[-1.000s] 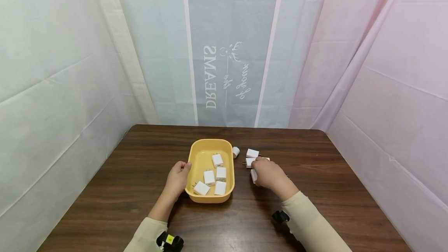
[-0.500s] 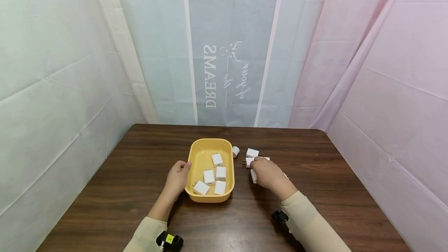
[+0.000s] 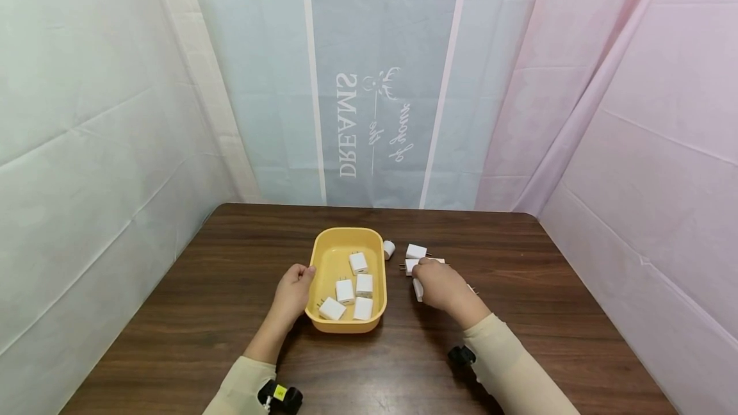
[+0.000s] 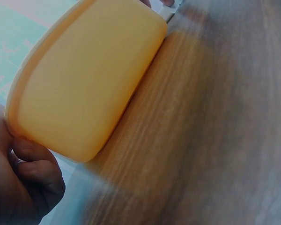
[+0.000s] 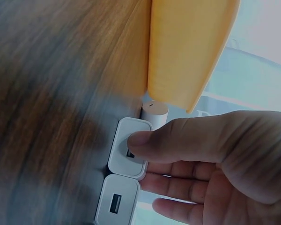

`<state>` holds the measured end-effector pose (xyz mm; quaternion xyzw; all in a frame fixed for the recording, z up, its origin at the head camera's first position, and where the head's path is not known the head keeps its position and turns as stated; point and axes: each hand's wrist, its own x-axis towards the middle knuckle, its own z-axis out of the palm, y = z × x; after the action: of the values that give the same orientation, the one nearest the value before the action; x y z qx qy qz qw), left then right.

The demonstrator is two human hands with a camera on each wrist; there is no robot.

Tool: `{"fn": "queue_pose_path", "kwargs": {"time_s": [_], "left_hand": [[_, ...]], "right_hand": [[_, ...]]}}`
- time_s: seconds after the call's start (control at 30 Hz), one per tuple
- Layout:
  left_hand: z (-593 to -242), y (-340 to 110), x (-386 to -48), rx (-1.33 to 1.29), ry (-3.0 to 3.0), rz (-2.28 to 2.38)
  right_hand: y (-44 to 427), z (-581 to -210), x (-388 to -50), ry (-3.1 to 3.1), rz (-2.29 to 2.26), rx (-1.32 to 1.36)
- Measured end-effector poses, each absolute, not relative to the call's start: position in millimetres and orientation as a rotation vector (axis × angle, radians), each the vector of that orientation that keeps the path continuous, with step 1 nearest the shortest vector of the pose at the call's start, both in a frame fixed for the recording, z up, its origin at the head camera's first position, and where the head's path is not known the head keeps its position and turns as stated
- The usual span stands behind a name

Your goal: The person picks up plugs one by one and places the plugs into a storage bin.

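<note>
The left hand [image 3: 293, 293] grips the left rim of a yellow bin [image 3: 346, 327], thumb over the edge; in the left wrist view its curled fingers [image 4: 40, 171] lie against the bin's end [image 4: 89, 84]. Several white charger plugs [image 3: 344, 291] lie inside the bin. To the bin's right, the right hand [image 3: 446, 287] is among more white plugs [image 3: 416, 252], partly hiding them. In the right wrist view, that hand [image 5: 215, 159] pinches one white plug [image 5: 124, 150], its thumb on the port face and fingers behind. Another plug [image 5: 112, 201] stands right beside it.
A round white plug [image 3: 389, 250] lies by the bin's right wall. Prongs of a further plug show right of the right wrist. The brown wooden table [image 3: 230, 274] is bounded by hanging cloths at the back [image 3: 392, 31] and both sides.
The right hand has shifted very slightly left, showing a little more of the plug behind its wrist. The left hand and bin hold their place.
</note>
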<state>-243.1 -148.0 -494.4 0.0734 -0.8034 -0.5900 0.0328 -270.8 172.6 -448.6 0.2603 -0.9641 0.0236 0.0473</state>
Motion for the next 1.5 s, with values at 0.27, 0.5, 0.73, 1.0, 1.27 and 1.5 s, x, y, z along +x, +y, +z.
{"fn": "queue_pose_path", "kwargs": {"time_s": [0.27,0.5,0.73,1.0,1.27,1.5], "left_hand": [[-494.1,-148.3,-243.9,0.219,-2.476,-1.814],[-493.9,-147.3,-245.1,0.219,-2.47,-1.813],[-494.9,-147.8,-244.5,0.218,-2.479,-1.814],[-493.8,-148.6,-244.8,0.218,-2.475,-1.814],[-493.5,-147.4,-243.8,0.227,-2.479,-1.812],[-491.6,-147.9,-242.7,0.229,-2.475,-1.812]], "right_hand": [[175.6,-444.8,-272.1,-2.958,0.096,0.832],[176.3,-440.1,-273.2,-2.997,0.129,0.817],[176.1,-433.7,-270.8,-3.01,0.174,0.804],[174.1,-428.6,-273.9,-2.989,0.207,0.812],[168.3,-416.9,-274.3,-2.934,0.222,0.872],[156.3,-405.0,-275.4,-2.922,0.276,0.88]]}}
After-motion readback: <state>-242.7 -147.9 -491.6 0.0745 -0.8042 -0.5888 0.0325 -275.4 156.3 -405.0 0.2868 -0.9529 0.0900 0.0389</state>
